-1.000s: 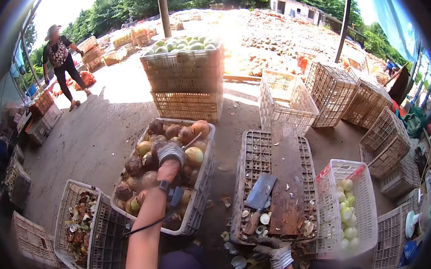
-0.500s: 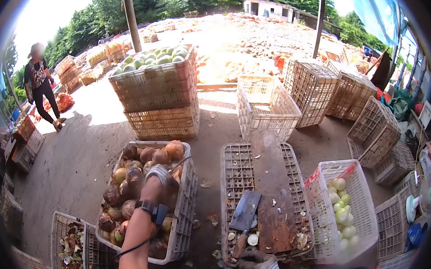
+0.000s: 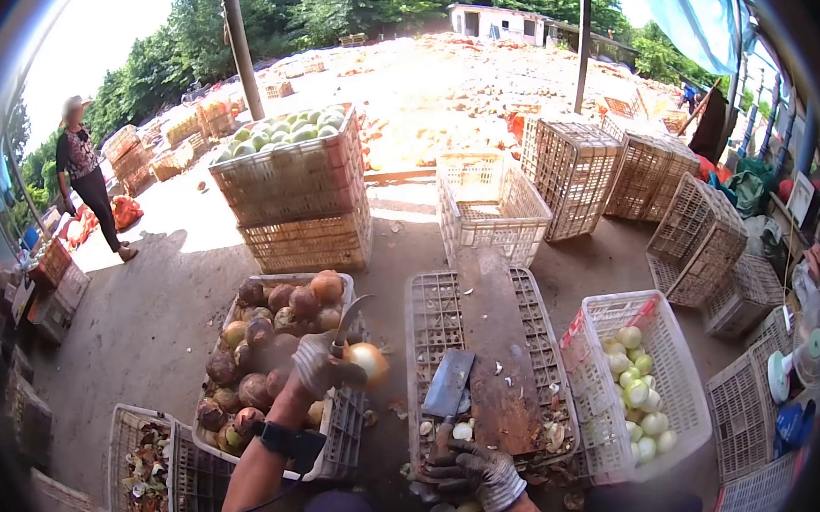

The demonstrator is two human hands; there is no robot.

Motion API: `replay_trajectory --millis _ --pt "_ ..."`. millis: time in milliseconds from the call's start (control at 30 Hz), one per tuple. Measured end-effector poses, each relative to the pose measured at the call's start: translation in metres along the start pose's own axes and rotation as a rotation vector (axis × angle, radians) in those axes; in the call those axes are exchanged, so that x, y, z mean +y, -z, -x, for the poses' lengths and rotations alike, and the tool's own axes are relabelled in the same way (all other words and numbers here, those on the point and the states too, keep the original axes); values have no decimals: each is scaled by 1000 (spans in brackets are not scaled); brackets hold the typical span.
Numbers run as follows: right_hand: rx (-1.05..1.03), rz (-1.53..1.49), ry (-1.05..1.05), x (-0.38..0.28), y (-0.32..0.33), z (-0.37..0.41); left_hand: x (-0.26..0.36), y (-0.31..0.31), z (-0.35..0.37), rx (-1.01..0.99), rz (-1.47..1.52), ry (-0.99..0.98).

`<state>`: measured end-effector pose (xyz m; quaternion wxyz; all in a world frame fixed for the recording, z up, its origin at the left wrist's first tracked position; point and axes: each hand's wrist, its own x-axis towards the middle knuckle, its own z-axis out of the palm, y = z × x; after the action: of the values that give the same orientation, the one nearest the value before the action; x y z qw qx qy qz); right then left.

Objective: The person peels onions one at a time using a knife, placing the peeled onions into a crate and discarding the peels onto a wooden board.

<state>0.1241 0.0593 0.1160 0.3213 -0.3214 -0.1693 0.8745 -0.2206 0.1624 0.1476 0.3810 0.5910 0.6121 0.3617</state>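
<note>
My gloved left hand [image 3: 314, 363] is closed around a hook-shaped blade [image 3: 354, 316] that points up. A pale yellow onion [image 3: 368, 366] is held at its fingers, above the right edge of a crate of brown-skinned onions [image 3: 254, 392]. My gloved right hand [image 3: 489, 475] lies over the handle of a cleaver [image 3: 449, 382], its fingers around the wood. The cleaver's wide blade rests flat beside a worn wooden board [image 3: 505, 384], which lies on an upturned crate [image 3: 429, 328].
Peeled onions [image 3: 641, 395] fill part of a white crate [image 3: 693, 391] on the right. Scraps [image 3: 146, 456] lie in a crate at lower left. Stacked crates [image 3: 292, 188] hold pale green round produce. Another person [image 3: 87, 166] stands at far left.
My left hand has risen from among the brown onions and moved right, now with a pale onion. My right hand has moved up onto the cleaver's handle. The view has shifted slightly.
</note>
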Motion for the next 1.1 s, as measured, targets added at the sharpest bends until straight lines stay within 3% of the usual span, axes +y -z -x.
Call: replay_trajectory --millis 67,167,200,267,367,433,533,567,633,667,733,800,900,933,967,1000,1033,1100 --pt "-104 -131 -19 2 0 -4 90 -28 32 -117 -287 -115" --pt "-350 -265 -96 8 13 -7 122 -88 51 -376 -236 -270" --pt "-346 -332 -48 6 4 6 122 -106 59 -440 -191 -281" --pt "-337 -463 49 -1 -11 33 129 -128 78 -446 -196 -411" --pt "-407 -489 12 -8 5 58 165 -142 99 -483 -192 -360" --pt "-379 -383 134 -6 14 64 194 -141 119 -450 -143 -341" --pt "-309 -228 255 -26 7 100 213 -151 158 -179 17 41" --pt "-273 -182 282 -32 5 115 196 -162 166 -69 240 59" --pt "-89 510 596 -32 24 121 170 -177 191 -54 372 154" --pt "-58 574 630 -31 31 125 161 -183 203 -46 443 204" --pt "14 700 693 -32 39 133 152 -203 224 -57 342 210" --pt "88 518 546 -37 35 146 147 -217 233 -67 389 228" --pt "246 1038 583 -35 28 146 138 -237 227 -71 739 157" --pt "286 1215 619 -31 25 140 139 -240 229 -62 661 124" --pt "290 1242 723 -22 27 132 140 -240 230 -51 580 90" --pt "292 1266 683 -20 21 133 140 -241 230 -43 497 56" --pt "295 1290 642 -19 13 137 147 -242 228 16 722 224" --pt "293 1227 596 -14 10 134 115 -250 228 89 625 48"
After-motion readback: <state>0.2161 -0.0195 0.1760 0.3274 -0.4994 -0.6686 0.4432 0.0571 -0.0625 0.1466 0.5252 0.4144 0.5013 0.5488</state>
